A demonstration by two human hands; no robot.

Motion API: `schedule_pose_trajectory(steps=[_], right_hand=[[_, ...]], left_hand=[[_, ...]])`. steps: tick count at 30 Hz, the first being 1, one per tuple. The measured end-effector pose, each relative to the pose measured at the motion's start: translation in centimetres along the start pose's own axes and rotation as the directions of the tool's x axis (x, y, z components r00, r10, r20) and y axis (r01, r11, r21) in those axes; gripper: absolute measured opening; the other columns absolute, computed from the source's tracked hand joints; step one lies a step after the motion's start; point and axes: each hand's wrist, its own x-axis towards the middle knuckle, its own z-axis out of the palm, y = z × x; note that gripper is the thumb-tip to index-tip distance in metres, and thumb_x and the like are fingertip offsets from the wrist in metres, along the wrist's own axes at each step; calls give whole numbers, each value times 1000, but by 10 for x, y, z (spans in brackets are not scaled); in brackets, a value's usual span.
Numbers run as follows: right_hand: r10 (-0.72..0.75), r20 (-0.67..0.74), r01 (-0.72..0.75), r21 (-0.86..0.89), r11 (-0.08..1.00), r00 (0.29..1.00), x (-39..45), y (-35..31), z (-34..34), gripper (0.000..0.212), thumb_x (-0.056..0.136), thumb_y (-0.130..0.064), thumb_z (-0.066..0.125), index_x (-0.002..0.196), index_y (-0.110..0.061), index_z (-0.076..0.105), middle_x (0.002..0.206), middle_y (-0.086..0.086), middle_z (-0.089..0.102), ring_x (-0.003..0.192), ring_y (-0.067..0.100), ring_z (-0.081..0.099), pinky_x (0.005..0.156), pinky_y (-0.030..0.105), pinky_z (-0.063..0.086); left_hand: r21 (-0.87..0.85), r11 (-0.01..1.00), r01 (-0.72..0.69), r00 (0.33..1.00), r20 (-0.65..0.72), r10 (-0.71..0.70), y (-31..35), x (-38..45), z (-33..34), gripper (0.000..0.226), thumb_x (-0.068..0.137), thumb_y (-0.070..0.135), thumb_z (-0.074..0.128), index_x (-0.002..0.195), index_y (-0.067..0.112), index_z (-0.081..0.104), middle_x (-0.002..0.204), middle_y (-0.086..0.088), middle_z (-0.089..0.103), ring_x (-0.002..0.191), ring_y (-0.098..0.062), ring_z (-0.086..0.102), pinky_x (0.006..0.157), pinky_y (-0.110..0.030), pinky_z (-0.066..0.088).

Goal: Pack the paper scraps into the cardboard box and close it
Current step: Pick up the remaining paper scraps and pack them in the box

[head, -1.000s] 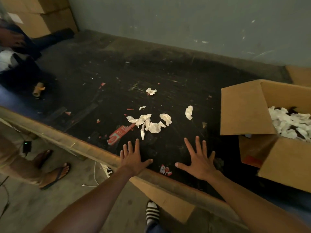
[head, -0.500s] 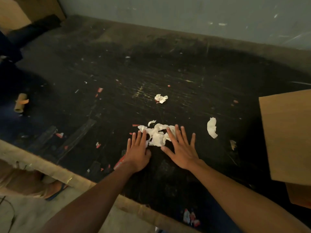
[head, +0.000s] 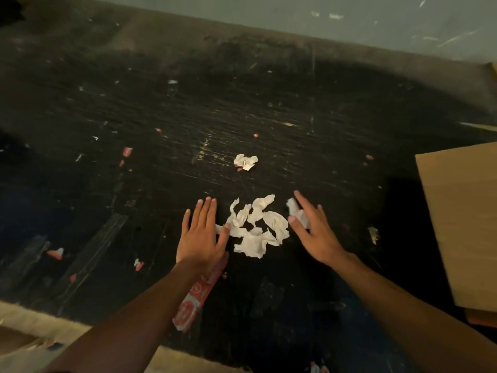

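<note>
A loose heap of crumpled white paper scraps lies on the dark scratched table. My left hand rests flat at the heap's left side, fingers spread, thumb touching a scrap. My right hand is at the heap's right side, fingers apart, partly over another white scrap. One more crumpled scrap sits alone farther back. Only a brown flap of the cardboard box shows at the right edge; its inside is out of view.
A red-and-white printed wrapper lies under my left forearm. Small red and white bits are scattered over the table, with a small pale scrap near the box. The table's pale front edge runs along the lower left.
My hands have spread apart to either side of the scrap heap. My right hand has moved right onto the lone scrap, which has shifted toward the heap. The view has come closer.
</note>
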Motion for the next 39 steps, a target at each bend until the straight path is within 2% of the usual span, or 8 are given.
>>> schedule_pose_trajectory(steps=[4, 10, 18, 25, 31, 35, 37, 39], right_hand=[[-88, -74, 96, 106, 990, 993, 57, -37, -8, 61, 98, -50, 45, 153, -42, 18, 164, -3, 16, 149, 14, 11, 119, 50, 19], [-128, 329, 231, -295, 927, 935, 163, -72, 4, 61, 94, -67, 33, 147, -58, 5, 165, -9, -10, 151, 27, -9, 111, 74, 2], [-230, 604, 515, -355, 780, 763, 150, -79, 12, 51, 95, -67, 29, 142, -49, 40, 163, -10, 15, 151, 21, -1, 111, 73, 2], [-167, 530, 408, -378, 831, 831, 54, -32, -14, 88, 80, -84, 39, 151, -51, -1, 165, -11, -5, 150, 15, -11, 118, 61, -5], [-222, 462, 466, -521, 715, 859, 9, -25, 25, 121, 66, -97, 35, 152, -33, -22, 161, -2, -29, 145, 17, -33, 114, 56, -20], [-312, 364, 470, -528, 707, 878, 3, -30, 41, 98, 82, -86, 29, 157, -26, 8, 166, 1, 3, 151, 17, -11, 120, 53, -6], [-387, 277, 475, -468, 745, 880, -3, -26, 44, 71, 94, -71, 33, 149, -25, 34, 157, 3, 31, 149, 22, 16, 120, 47, 14], [-461, 197, 496, -467, 732, 865, -10, -23, 50, 49, 99, -56, 38, 131, -22, 52, 139, 6, 49, 131, 26, 41, 104, 45, 37]], left_hand=[[-9, 999, -50, 999, 20, 50, -4, 12, -2, 77, 94, 62, 2, 156, 17, -3, 164, 2, -4, 149, -10, -13, 122, -42, -3], [-12, 998, -66, 998, 17, 66, -4, 12, -4, 80, 91, 63, -6, 156, 16, -2, 164, 2, -2, 149, -10, -11, 122, -43, -2], [-132, 983, -127, 991, -56, 120, -6, 9, -7, 72, 97, 56, 15, 156, 15, 8, 163, -1, 17, 150, -10, 4, 122, -44, 1], [-85, 929, -360, 927, 77, 366, -7, 4, -13, 114, 78, 88, 31, 155, 12, -9, 164, -2, -6, 150, -12, -10, 122, -43, 2], [55, 893, -446, 881, 203, 428, 7, 9, -8, 138, 60, 101, 29, 149, 11, -25, 161, -2, -23, 147, -15, -23, 121, -42, -8], [8, 879, -476, 874, 112, 472, 4, 11, -2, 110, 79, 84, 34, 156, 13, 2, 163, -4, 14, 151, -18, 3, 122, -44, 4], [-39, 866, -498, 866, 21, 499, 4, 8, 0, 82, 88, 66, 42, 152, 18, 25, 149, -2, 36, 145, -21, 24, 121, -44, 12], [-43, 847, -529, 848, -29, 529, 6, 6, 2, 55, 88, 47, 55, 136, 22, 45, 130, -1, 47, 130, -24, 39, 115, -46, 26]])
